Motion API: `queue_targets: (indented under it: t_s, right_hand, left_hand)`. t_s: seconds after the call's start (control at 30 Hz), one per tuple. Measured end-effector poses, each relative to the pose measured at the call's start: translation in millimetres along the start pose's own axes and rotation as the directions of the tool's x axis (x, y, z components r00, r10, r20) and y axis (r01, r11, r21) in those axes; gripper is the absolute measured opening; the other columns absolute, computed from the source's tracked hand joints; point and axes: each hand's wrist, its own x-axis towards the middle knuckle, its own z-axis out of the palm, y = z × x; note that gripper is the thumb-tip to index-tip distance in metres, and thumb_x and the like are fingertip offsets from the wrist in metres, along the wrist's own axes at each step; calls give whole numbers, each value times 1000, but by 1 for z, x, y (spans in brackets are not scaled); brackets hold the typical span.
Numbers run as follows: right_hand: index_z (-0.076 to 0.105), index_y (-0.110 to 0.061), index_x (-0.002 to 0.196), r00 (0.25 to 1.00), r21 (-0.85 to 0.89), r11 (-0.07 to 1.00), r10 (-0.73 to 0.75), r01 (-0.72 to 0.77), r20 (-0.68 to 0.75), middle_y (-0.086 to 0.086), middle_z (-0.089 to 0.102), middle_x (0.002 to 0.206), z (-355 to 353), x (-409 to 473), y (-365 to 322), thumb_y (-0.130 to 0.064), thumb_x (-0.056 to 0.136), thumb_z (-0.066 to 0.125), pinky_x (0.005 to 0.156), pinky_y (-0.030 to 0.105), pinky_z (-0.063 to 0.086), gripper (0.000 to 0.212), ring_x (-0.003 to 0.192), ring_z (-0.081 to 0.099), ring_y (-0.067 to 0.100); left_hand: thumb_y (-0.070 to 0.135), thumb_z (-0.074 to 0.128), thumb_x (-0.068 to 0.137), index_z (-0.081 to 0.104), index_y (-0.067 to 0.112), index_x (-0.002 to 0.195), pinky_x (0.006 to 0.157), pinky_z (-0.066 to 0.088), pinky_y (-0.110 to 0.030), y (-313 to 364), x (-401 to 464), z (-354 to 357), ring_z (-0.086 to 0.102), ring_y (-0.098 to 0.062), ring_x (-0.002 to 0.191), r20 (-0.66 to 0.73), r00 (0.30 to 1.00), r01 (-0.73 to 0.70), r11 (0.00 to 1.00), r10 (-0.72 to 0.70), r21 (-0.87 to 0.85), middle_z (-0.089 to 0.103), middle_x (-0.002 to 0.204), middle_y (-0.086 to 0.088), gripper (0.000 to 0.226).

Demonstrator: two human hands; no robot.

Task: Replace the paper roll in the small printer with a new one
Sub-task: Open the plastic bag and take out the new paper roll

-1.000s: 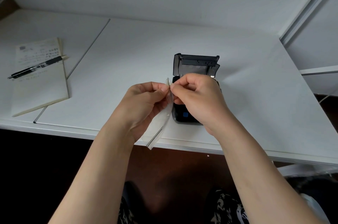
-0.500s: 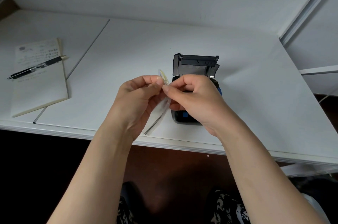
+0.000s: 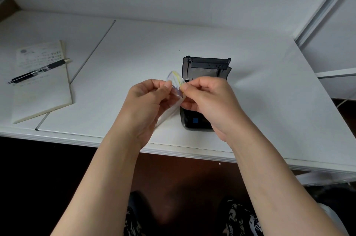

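Clear plastic wrapper (image 3: 176,89) with yellow and blue print, pinched at frame centre between left hand (image 3: 148,104) and right hand (image 3: 208,100), fingertips clamped on opposite edges, apparently to tear it. Behind, small black printer (image 3: 204,93), lid open, awaiting paper; roll itself not discernible.

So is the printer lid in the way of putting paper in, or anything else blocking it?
No. The printer lid stands open. Both hands, left hand and right hand, pinch a thin clear wrapper just in front of it, hiding the compartment.
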Motion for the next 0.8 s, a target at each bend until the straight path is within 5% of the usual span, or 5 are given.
queue_targets:
  t_s: [0.2, 0.37, 0.47, 0.63, 0.8]
  right_hand:
    - [70, -4, 82, 992, -39, 997, 65, -62, 106, 3, 68, 67, -2, -3, -2, -15, 89, 65, 60, 24, 56, 14, 52, 65, 8]
    - [68, -7, 81, 995, -43, 999, 17, -13, 96, 4, 70, 68, -4, -4, -2, -3, 88, 60, 59, 21, 56, 12, 55, 67, 7]
    - [69, -9, 81, 995, -50, 999, 2, 3, 100, 4, 71, 70, -4, -5, -3, -1, 88, 60, 61, 21, 57, 13, 59, 68, 9]
    - [65, -2, 93, 978, -24, 995, 101, -98, 183, 14, 72, 83, -9, -6, -7, -8, 85, 69, 72, 32, 62, 10, 67, 69, 18]
    - [65, 1, 94, 981, -49, 996, 88, -81, 172, 10, 70, 76, -13, -6, -9, -3, 83, 69, 60, 22, 58, 13, 54, 66, 11]
  left_hand:
    - [8, 56, 91, 57, 6, 77, 61, 51, -20, -2, 3, -1, 56, -11, 54, -72, 994, -80, 997, 79, -10, 62, 59, -1, 14]
    - [27, 73, 72, 60, 6, 77, 52, 43, -19, -3, 0, 1, 52, -12, 53, 5, 997, -70, 969, 71, 238, 59, 60, -4, 25]
    - [24, 71, 78, 62, 6, 78, 54, 39, -22, -4, 0, 0, 49, -12, 53, 29, 999, -48, 951, 41, 305, 59, 60, -2, 20]
    - [12, 63, 87, 61, 8, 74, 54, 43, -21, -4, 1, -3, 53, -12, 54, 2, 997, -71, 963, 74, 261, 61, 61, -4, 14]
    - [6, 63, 86, 58, 8, 73, 54, 48, -19, -1, 0, -3, 58, -12, 53, 3, 998, -69, 979, 70, 193, 63, 57, -3, 14]
